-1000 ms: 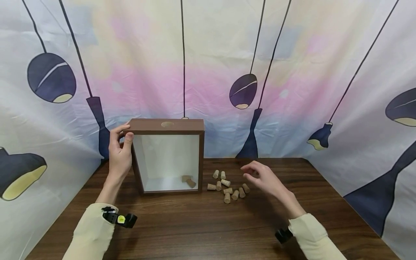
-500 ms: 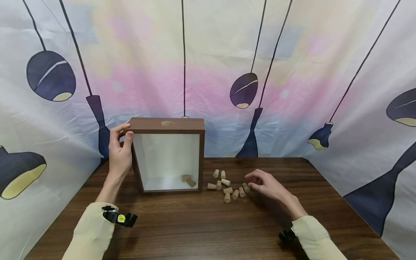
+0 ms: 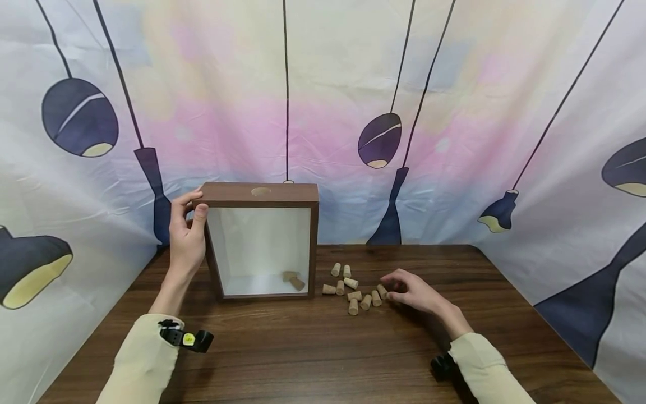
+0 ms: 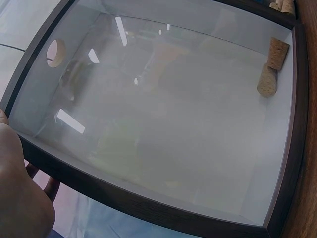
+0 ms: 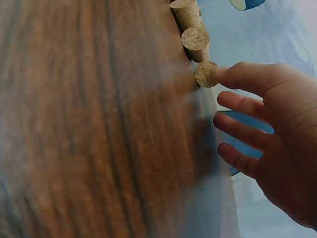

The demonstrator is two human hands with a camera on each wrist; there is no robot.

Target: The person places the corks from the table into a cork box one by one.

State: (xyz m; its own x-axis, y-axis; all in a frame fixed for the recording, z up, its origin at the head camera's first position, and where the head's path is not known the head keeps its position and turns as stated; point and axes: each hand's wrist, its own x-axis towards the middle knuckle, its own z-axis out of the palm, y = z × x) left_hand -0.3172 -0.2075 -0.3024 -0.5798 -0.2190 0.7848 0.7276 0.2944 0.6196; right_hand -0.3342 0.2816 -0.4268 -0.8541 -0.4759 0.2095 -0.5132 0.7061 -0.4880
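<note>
My left hand [image 3: 187, 235] grips the upper left corner of a brown-framed shadow box [image 3: 254, 297], thumb at the front edge. The box stands upright, with a clear front and a round hole [image 3: 261, 192] in its top. Two corks [image 4: 268, 79] lie inside, in its lower right corner. Several more corks [image 3: 352, 295] are scattered on the table to the right of the box. My right hand [image 3: 414, 290] is at the rightmost cork [image 5: 205, 74], thumb tip against it. The index finger is hidden in the right wrist view, so I cannot tell whether it pinches the cork.
The dark wood-grain table [image 3: 282, 353] carries everything. A printed fabric backdrop [image 3: 333, 73] with lamp drawings hangs behind it and at both sides. A wrist camera [image 3: 187, 339] is strapped over the left sleeve, another [image 3: 441, 367] at the right.
My right hand has shifted slightly right and lowered from above the table to the rightmost cork. The left hand and the box stay in place.
</note>
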